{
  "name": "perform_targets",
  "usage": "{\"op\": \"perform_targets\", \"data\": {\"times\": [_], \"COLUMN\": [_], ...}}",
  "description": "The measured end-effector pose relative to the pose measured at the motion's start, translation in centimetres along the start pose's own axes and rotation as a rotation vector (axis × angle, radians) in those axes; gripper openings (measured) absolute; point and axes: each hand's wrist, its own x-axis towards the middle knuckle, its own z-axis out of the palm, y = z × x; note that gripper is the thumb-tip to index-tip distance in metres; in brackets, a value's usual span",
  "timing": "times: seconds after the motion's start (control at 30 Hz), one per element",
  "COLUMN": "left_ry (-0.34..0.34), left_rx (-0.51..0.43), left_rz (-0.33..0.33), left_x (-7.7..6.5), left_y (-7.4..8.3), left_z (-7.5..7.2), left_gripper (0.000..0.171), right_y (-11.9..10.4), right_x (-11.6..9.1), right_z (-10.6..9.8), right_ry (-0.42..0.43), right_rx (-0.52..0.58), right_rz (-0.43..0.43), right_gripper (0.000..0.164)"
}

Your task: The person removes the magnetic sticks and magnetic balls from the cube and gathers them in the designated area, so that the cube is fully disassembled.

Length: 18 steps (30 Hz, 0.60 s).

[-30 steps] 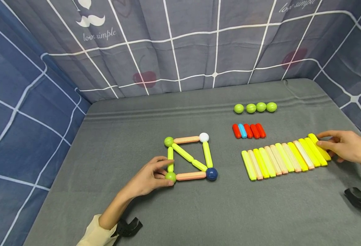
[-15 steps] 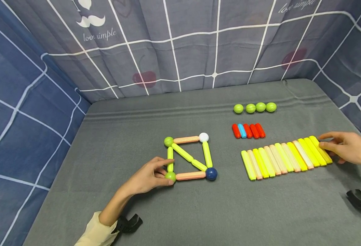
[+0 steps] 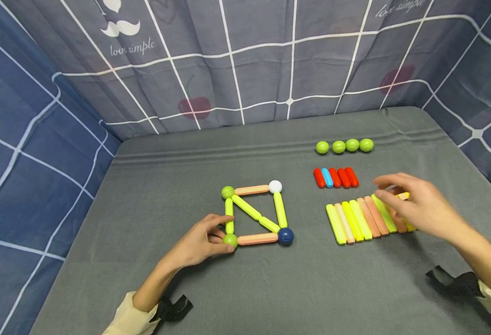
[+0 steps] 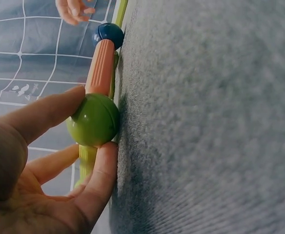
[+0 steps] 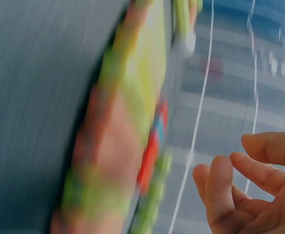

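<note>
My left hand [image 3: 197, 239] pinches a green ball [image 4: 94, 121] between thumb and fingers, at the near left corner of a four-sided frame lying on the table. Orange rods [image 3: 258, 238] and yellow-green rods [image 3: 280, 209] form its sides. A navy ball [image 3: 286, 236], a white ball [image 3: 275, 186] and a second green ball [image 3: 228, 192] mark the other corners. Two short yellow-green rods [image 3: 245, 207] run diagonally across it. My right hand [image 3: 417, 207] hovers over a row of yellow, green and orange sticks [image 3: 356, 218], hiding its right end. Nothing shows between its loosely bent fingers.
Behind the sticks lie short red rods [image 3: 333, 177] with a blue rod [image 3: 327, 177] among them. Farther back, several green balls [image 3: 339, 147] form a line. A checked curtain [image 3: 212, 60] hangs behind the grey cloth-covered table [image 3: 245, 288].
My right hand has left the far right stick and moved left over the row. The left hand keeps its pinch on the green ball, and the frame has stayed in place.
</note>
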Motion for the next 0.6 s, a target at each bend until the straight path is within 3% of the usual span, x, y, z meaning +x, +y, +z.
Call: {"op": "perform_targets", "data": {"times": [0.07,0.17,0.27,0.43,0.6], "left_ry": [0.007,0.014,0.018,0.015,0.021], "left_rx": [0.009,0.029,0.035,0.016,0.004], "left_rz": [0.001,0.008,0.013,0.019,0.024], "left_x": [-0.1,-0.2,-0.1,-0.1,-0.2], "left_y": [0.0,0.0,-0.1,-0.1,-0.1], "left_z": [0.0,0.0,0.0,0.0,-0.1], "left_gripper": [0.07,0.069,0.069,0.069,0.069], "right_y": [-2.1,-5.0,-7.1,-9.4,-10.4], "right_x": [0.2,0.3,0.6,1.1,1.7], "right_z": [1.8,4.7,7.4,11.0,12.6], "right_ry": [-0.058,-0.184,-0.3,-0.429,-0.428], "right_rx": [0.082,0.209,0.243,0.137,0.056], "right_rz": [-0.067,-0.099,-0.135,-0.197,-0.211], "right_gripper": [0.022,0.021,0.022,0.025,0.027]}}
